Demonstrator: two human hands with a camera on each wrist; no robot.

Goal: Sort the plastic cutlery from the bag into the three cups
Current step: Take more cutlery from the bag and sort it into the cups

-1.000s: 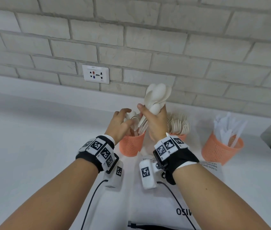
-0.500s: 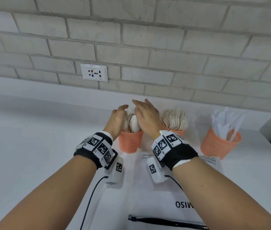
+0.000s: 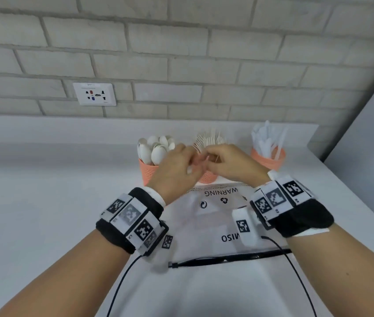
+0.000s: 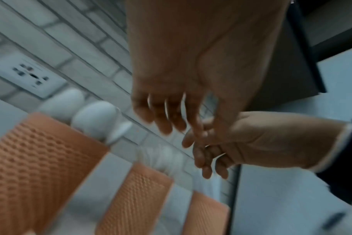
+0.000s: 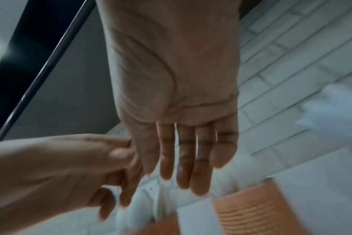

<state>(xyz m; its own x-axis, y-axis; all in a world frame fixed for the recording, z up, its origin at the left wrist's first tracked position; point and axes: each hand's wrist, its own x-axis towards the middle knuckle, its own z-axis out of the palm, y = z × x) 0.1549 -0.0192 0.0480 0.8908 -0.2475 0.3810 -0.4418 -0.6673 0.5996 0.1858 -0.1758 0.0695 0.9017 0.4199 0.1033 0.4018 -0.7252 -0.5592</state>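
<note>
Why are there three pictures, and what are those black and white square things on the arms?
No machine here: a person wears bands with patterned squares and small cameras on both wrists, plus a camera on the head. The big picture is the head's view; the other two look along each palm. On the white counter stand three orange cups: one with spoons, one with forks, one with knives. A flat plastic bag lies in front. The left hand and right hand meet above the fork cup, fingers relaxed, holding nothing I can see.
</note>
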